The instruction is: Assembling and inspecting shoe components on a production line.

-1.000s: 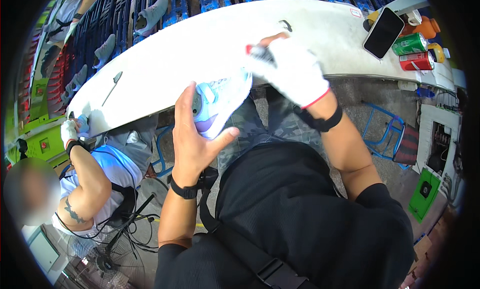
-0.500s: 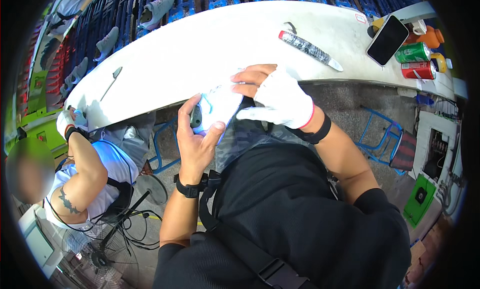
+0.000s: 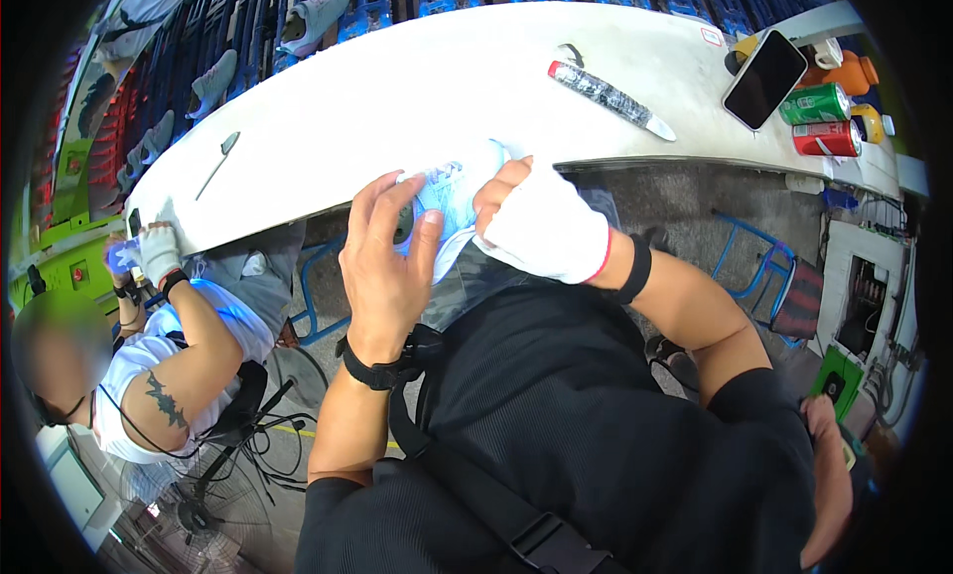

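Observation:
Just off the near edge of the white table is a light blue and white shoe (image 3: 449,197), its lacing turned upward. My bare left hand (image 3: 382,261) grips it around the heel end, thumb and fingers on opposite sides of the dark opening. My right hand (image 3: 549,226) wears a white glove with bare fingertips. Its fingers are curled in and pressed against the shoe's right side toward the toe. Whether anything small sits inside those curled fingers is hidden.
On the table (image 3: 338,127) lie a wrapped tube with a nozzle (image 3: 611,97), a thin brush-like tool (image 3: 220,162) and a phone (image 3: 764,80) beside green and red cans (image 3: 829,139). Shoes (image 3: 316,18) stand on blue racks behind. A seated co-worker (image 3: 179,356) is at left; another person's arm (image 3: 829,475) shows lower right.
The shoe has turned, showing its lacing. My right fingers, stretched over it before, have curled inward. The co-worker now holds a shoe with both hands, and another person's arm has appeared lower right.

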A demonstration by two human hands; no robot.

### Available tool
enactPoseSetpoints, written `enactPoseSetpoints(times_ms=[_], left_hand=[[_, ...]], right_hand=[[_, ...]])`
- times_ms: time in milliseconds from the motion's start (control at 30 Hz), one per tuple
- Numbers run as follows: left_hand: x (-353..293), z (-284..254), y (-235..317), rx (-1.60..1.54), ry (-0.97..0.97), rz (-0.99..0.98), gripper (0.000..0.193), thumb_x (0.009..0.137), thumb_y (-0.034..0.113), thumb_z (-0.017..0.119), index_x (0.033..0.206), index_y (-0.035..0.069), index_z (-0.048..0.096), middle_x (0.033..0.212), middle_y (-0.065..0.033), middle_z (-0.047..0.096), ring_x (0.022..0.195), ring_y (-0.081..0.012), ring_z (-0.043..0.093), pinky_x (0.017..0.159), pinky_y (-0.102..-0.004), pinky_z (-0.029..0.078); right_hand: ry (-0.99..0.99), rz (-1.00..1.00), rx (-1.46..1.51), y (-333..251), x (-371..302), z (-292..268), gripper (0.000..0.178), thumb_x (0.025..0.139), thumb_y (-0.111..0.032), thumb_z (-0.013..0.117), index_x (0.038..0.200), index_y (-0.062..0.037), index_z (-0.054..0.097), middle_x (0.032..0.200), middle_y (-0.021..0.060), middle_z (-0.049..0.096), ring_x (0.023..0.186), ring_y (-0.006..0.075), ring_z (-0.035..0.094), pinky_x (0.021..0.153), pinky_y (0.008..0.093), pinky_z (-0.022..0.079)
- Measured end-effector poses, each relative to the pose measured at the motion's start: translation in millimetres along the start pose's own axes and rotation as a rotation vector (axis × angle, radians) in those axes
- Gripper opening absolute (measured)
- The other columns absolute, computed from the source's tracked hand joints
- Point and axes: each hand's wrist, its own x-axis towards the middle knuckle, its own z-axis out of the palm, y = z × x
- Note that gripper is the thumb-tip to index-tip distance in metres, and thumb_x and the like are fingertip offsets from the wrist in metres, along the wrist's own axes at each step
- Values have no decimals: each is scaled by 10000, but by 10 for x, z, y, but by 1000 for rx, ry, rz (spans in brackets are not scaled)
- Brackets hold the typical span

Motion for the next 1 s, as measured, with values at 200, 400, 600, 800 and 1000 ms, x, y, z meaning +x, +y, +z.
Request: enactPoseSetpoints(times_ms=[200, 400, 600, 800, 1000], left_hand=[[128, -44, -4, 47, -57, 8, 332, 996, 209, 795, 1312, 111, 761, 1384, -176, 693, 1011, -389, 789, 824, -462, 645], [37, -98, 168, 124, -121, -26, 320, 996, 165, 766, 1302, 74, 760, 1402, -184, 702, 1017, -395, 793, 818, -434, 638], [3, -72, 63, 143, -75, 85, 322, 1005, 178, 773, 1316, 98, 755, 1421, -184, 672, 865, -367, 797, 692, -434, 647], [-2, -71, -15, 88, -51, 73, 346, 1045, 156, 711, 1386, 94, 698, 1436, -206, 672, 983, -398, 795, 775, -448, 655], [91, -77, -105, -26, -2, 49, 347, 1110, 196, 627, 1406, 18, 656, 1410, -219, 691, 1064, -351, 797, 899, -406, 636]], right_hand=[[-75, -152, 159, 295, 155, 26, 277, 842, -258, 861, 965, -100, 669, 1029, 29, 718, 1018, 281, 669, 887, 457, 530], [-317, -14, 370, 722, 377, 117, 811, 765, -545, 931, 1374, -54, 715, 1243, 128, 775, 1219, 291, 680, 978, 433, 594], [-359, 196, 444, 559, 313, 105, 422, 1007, -329, 777, 1333, -62, 747, 1208, 109, 787, 1030, 265, 751, 911, 386, 615], [177, 470, 808, 385, 40, 243, 395, 1068, -275, 696, 1385, -39, 707, 1245, 171, 776, 1154, 279, 746, 994, 384, 591], [148, 248, 381, 137, -238, -107, 878, 838, -545, 921, 1487, -40, 611, 1441, 192, 701, 1325, 385, 668, 1139, 475, 515]])
